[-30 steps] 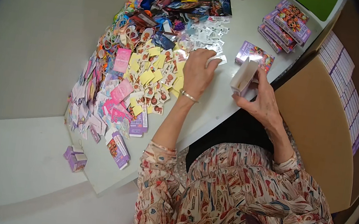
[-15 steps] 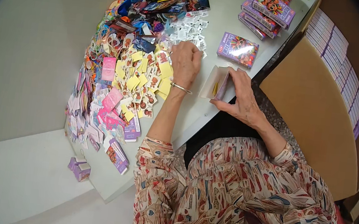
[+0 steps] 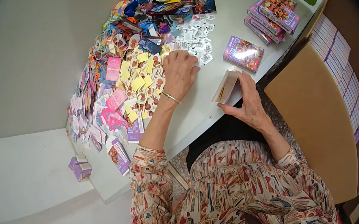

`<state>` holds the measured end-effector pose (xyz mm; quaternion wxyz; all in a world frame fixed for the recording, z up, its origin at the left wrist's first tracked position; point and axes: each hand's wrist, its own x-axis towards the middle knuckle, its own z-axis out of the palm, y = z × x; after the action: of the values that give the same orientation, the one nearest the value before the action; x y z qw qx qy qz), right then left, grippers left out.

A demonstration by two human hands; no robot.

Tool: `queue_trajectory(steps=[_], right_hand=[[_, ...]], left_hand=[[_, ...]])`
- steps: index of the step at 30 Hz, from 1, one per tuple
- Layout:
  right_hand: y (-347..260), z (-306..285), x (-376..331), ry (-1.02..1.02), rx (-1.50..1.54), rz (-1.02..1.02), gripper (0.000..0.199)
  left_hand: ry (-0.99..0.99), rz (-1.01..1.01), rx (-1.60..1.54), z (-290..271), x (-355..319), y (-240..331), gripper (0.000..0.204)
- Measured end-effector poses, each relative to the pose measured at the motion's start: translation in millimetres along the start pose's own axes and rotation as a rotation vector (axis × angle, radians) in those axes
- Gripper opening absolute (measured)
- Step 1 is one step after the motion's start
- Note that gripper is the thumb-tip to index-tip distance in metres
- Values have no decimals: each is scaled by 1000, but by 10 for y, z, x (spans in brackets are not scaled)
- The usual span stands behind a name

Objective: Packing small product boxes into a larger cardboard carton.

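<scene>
My right hand (image 3: pixel 248 100) grips an open small carton (image 3: pixel 226 87) at the table's near edge, its open mouth turned toward the left. My left hand (image 3: pixel 179 70) rests palm down on the heap of small cards and stickers (image 3: pixel 134 79), fingers curled over the white and yellow pieces; whether it holds one I cannot tell. A thin bracelet circles that wrist. A closed purple box (image 3: pixel 243 53) lies flat just beyond the carton.
A stack of purple boxes (image 3: pixel 274 9) stands at the far right of the grey table (image 3: pixel 217 103). A cardboard case (image 3: pixel 325 108) filled with more boxes sits to the right. Two small purple boxes (image 3: pixel 79 168) lie on the floor at lower left.
My right hand has lowered the carton from near the purple box to the table edge. My left hand has stayed on the card heap, shifting slightly.
</scene>
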<state>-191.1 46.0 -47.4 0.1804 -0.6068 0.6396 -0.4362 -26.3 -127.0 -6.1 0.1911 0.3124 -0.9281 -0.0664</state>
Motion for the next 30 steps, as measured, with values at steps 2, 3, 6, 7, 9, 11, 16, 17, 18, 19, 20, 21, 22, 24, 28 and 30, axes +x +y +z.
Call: queue_trajectory(steps=[2,3,6,7,9,11,16,17,18,19,20,21,22,24,28,30], right_hand=[[13,-18,8,6,-8,-9,91],[4,-14,22,9,-4,-23,91],[-19,-17,19,-13,7,2,90],[-12,-18,21,-7,6,5,90],[-7,-24,13,-22,18,0,88],[0,-29,4,-2,6,-11,87],[-9,-19,6,20,11,-14,86],[-14,-34,20,-1,44,-8,86],[-3,-40,39,-23,79,-5,86],[6,-34,37,-20,78,-4,86],[12,-23,27,6,37,-25,86],[5,-9,19,30,-4,-48,86],[7,-8,23,31,-5,-48,86],[23,-18,34,0,56,-26,87],[7,-9,19,13,64,-43,86],[28,-8,18,7,32,-45,87]], left_hand=[[-8,41,73,48,48,14,13],[34,85,84,61,71,-17,12],[107,121,52,80,96,-40,10],[137,108,6,80,112,-23,9],[157,89,-78,13,168,45,9],[172,67,-164,22,213,103,8],[104,-24,-237,77,264,189,6],[107,-144,-314,72,277,200,5],[106,-141,-315,72,290,217,5],[102,-127,-281,73,302,245,6],[99,-114,-247,86,318,267,9],[99,-113,-247,120,329,281,9],[116,24,-155,176,354,308,4],[48,210,20,267,372,372,4],[45,272,154,321,344,390,10],[17,327,201,339,410,402,8]])
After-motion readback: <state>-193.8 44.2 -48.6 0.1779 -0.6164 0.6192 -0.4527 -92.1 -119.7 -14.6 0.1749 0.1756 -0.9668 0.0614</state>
